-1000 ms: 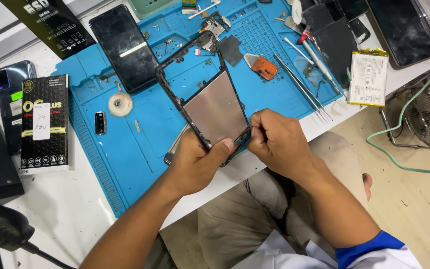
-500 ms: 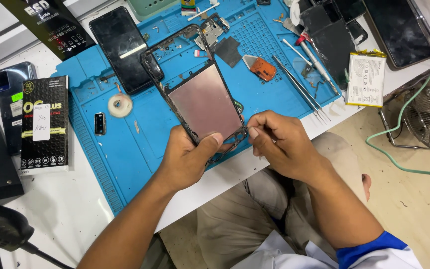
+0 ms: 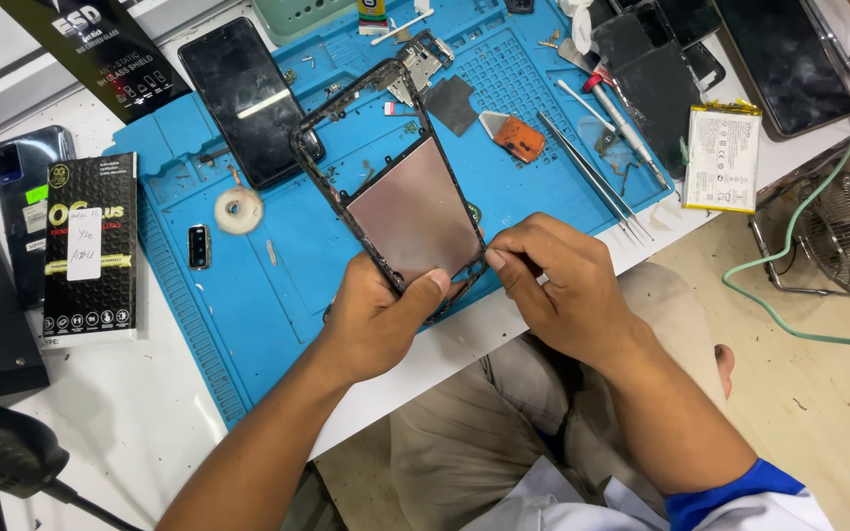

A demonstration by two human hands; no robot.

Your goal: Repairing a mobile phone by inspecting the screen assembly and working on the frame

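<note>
A black phone frame with a copper-pink inner plate is held tilted above the blue work mat. My left hand grips its near end, thumb across the bottom edge. My right hand pinches at the frame's near right corner with thumb and forefinger; whether it holds a small scrap there is too small to tell.
On the mat lie a black phone screen, a tape roll, an orange-handled pry tool, tweezers and small parts. A battery lies right; boxes and a phone left. A green cable hangs right.
The frame has been turned and lifted in my left hand, its far end swinging left and up. My right hand stayed pinching at the near right corner.
</note>
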